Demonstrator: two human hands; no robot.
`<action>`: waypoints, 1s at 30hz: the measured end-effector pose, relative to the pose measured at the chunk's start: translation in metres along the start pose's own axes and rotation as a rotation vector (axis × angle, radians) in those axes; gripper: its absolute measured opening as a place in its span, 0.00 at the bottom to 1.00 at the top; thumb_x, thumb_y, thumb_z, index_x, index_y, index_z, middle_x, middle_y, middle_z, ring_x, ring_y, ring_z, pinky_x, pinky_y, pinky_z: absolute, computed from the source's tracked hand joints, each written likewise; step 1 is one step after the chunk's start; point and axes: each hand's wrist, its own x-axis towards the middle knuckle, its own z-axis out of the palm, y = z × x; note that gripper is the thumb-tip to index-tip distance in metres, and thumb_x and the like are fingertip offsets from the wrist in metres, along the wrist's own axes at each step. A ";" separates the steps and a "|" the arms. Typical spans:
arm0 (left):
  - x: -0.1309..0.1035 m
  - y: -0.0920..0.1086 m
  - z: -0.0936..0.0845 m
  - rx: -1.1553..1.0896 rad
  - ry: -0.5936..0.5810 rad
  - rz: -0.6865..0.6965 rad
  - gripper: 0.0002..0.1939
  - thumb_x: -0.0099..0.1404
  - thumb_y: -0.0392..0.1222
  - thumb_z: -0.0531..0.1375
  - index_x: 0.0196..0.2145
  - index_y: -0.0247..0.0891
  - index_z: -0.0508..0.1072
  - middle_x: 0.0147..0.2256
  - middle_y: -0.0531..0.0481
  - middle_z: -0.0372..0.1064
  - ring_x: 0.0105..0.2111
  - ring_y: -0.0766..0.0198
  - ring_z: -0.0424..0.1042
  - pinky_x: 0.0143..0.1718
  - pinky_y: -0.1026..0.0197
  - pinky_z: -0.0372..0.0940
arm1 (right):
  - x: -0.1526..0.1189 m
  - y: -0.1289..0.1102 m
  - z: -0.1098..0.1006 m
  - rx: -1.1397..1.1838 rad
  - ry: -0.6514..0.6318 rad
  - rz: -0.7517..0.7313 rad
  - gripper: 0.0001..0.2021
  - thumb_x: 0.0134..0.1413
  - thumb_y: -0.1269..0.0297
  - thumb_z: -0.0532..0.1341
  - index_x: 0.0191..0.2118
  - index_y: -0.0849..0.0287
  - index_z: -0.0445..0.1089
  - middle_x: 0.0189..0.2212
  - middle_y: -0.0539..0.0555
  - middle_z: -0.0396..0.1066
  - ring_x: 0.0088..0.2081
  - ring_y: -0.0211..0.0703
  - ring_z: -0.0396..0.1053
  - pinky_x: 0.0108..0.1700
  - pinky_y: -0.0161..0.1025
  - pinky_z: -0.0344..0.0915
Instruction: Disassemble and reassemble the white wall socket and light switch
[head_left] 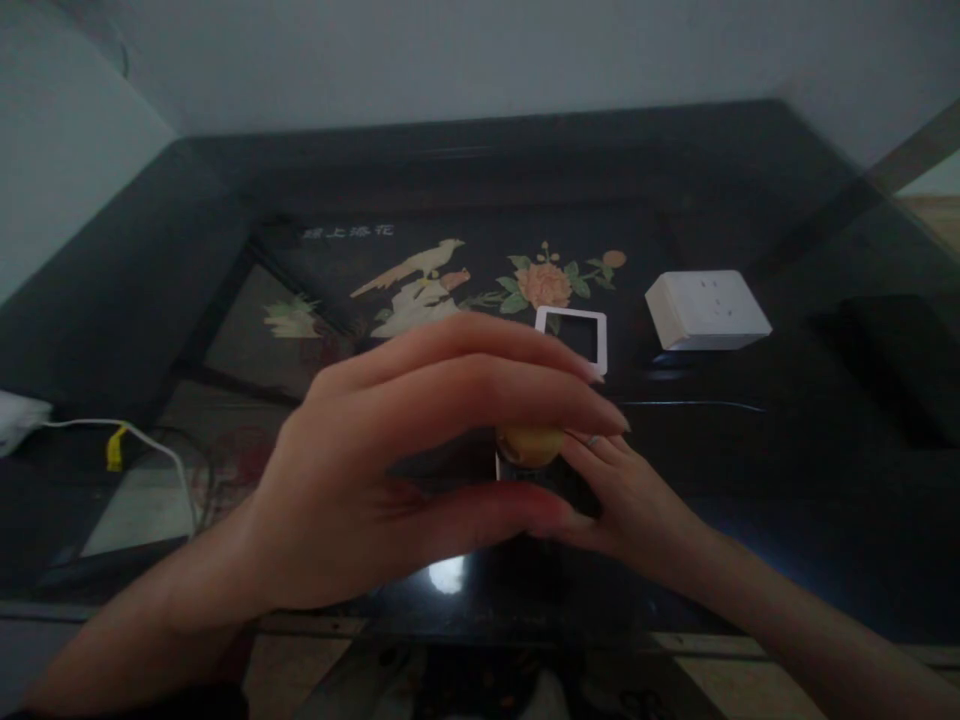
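Observation:
My left hand [420, 450] is raised close to the camera, fingers curved and thumb apart from them, with nothing visible between them. Through that gap shows a small object with a rounded yellow top [531, 446] and a pale side edge; most of it is hidden. My right hand [634, 500] is beyond the left one, its fingers and thumb closed about this object, their tips partly covered by my left hand. Just past my left fingertips lies a white square frame [602, 345].
A white wall-socket block [712, 305] rests on the glossy dark table [465, 175], right of the frame. A dark flat object [900, 355] is at the far right. On the left are a white device [19, 420] and a white cable with a yellow tag [115, 447].

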 end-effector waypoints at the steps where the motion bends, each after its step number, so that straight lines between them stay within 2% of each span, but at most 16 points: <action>1: 0.000 -0.002 0.001 0.025 0.019 0.031 0.12 0.63 0.47 0.67 0.45 0.47 0.77 0.44 0.54 0.76 0.40 0.62 0.77 0.40 0.63 0.75 | 0.000 0.000 0.000 -0.001 -0.002 0.002 0.41 0.51 0.55 0.69 0.67 0.59 0.51 0.61 0.66 0.64 0.63 0.62 0.59 0.57 0.64 0.68; 3: 0.000 -0.004 0.001 0.034 0.109 0.053 0.12 0.61 0.43 0.69 0.44 0.47 0.77 0.41 0.55 0.74 0.36 0.65 0.76 0.38 0.65 0.75 | 0.000 0.000 0.000 -0.003 -0.011 0.006 0.42 0.51 0.54 0.69 0.67 0.59 0.51 0.61 0.66 0.64 0.63 0.63 0.59 0.57 0.65 0.67; 5: 0.001 -0.002 0.000 0.024 0.142 0.007 0.12 0.61 0.40 0.69 0.43 0.47 0.77 0.37 0.57 0.73 0.32 0.68 0.74 0.36 0.67 0.74 | 0.000 0.000 -0.001 0.000 -0.021 0.008 0.42 0.52 0.54 0.69 0.67 0.57 0.50 0.61 0.66 0.64 0.64 0.63 0.59 0.58 0.67 0.65; 7: 0.002 0.002 -0.004 0.012 0.088 -0.044 0.13 0.61 0.38 0.69 0.43 0.47 0.77 0.36 0.58 0.74 0.29 0.70 0.73 0.35 0.69 0.73 | 0.000 0.000 -0.001 0.002 -0.017 0.007 0.42 0.52 0.55 0.69 0.68 0.55 0.49 0.61 0.65 0.63 0.63 0.63 0.59 0.58 0.67 0.65; 10: 0.005 0.005 -0.010 -0.014 -0.010 -0.017 0.15 0.62 0.36 0.68 0.46 0.48 0.76 0.39 0.60 0.75 0.30 0.70 0.74 0.36 0.71 0.73 | 0.000 0.000 -0.001 0.005 -0.007 0.000 0.43 0.51 0.56 0.69 0.68 0.56 0.49 0.61 0.65 0.64 0.63 0.63 0.60 0.57 0.66 0.67; 13: 0.006 0.005 -0.011 -0.018 -0.044 0.002 0.16 0.62 0.35 0.67 0.47 0.48 0.76 0.40 0.61 0.76 0.30 0.69 0.75 0.39 0.70 0.74 | 0.000 0.001 0.000 0.019 -0.004 0.008 0.44 0.51 0.56 0.69 0.69 0.54 0.48 0.61 0.64 0.64 0.63 0.63 0.59 0.57 0.67 0.66; 16: 0.003 0.003 -0.007 -0.028 -0.016 -0.055 0.15 0.63 0.35 0.66 0.47 0.49 0.77 0.40 0.58 0.77 0.30 0.67 0.75 0.39 0.65 0.74 | -0.001 0.002 0.001 0.034 -0.020 0.017 0.46 0.50 0.54 0.70 0.69 0.54 0.48 0.62 0.64 0.63 0.64 0.63 0.57 0.60 0.67 0.64; 18: 0.002 0.002 -0.004 -0.022 0.061 -0.103 0.15 0.64 0.36 0.66 0.47 0.49 0.77 0.40 0.56 0.77 0.33 0.64 0.77 0.39 0.65 0.73 | -0.002 0.003 0.000 0.057 -0.035 0.003 0.48 0.47 0.49 0.70 0.69 0.55 0.48 0.63 0.65 0.60 0.66 0.63 0.54 0.61 0.67 0.62; 20: 0.001 -0.001 -0.002 -0.022 0.063 -0.084 0.15 0.64 0.36 0.66 0.48 0.50 0.77 0.41 0.56 0.78 0.37 0.62 0.78 0.40 0.64 0.73 | -0.002 0.005 -0.004 0.091 -0.035 -0.003 0.49 0.45 0.45 0.70 0.68 0.54 0.49 0.65 0.65 0.58 0.67 0.63 0.52 0.62 0.66 0.60; 23: 0.001 -0.003 -0.001 -0.034 -0.003 -0.037 0.17 0.62 0.39 0.67 0.48 0.50 0.76 0.42 0.56 0.78 0.39 0.59 0.78 0.44 0.61 0.74 | -0.002 0.008 -0.015 0.148 0.011 0.077 0.43 0.50 0.48 0.69 0.67 0.51 0.51 0.64 0.63 0.59 0.65 0.59 0.56 0.63 0.63 0.61; 26: 0.002 -0.005 0.000 -0.030 0.018 -0.077 0.20 0.62 0.38 0.68 0.51 0.51 0.74 0.42 0.56 0.79 0.39 0.59 0.79 0.45 0.59 0.75 | -0.002 0.011 -0.025 0.213 0.114 0.223 0.30 0.58 0.57 0.65 0.65 0.49 0.57 0.60 0.60 0.65 0.61 0.54 0.64 0.61 0.59 0.65; 30: 0.004 -0.008 -0.003 -0.080 -0.037 -0.052 0.23 0.61 0.34 0.67 0.52 0.53 0.74 0.45 0.57 0.79 0.39 0.57 0.80 0.42 0.58 0.77 | -0.001 0.013 -0.030 0.292 0.186 0.340 0.21 0.62 0.64 0.60 0.60 0.49 0.63 0.57 0.56 0.70 0.58 0.51 0.69 0.60 0.58 0.67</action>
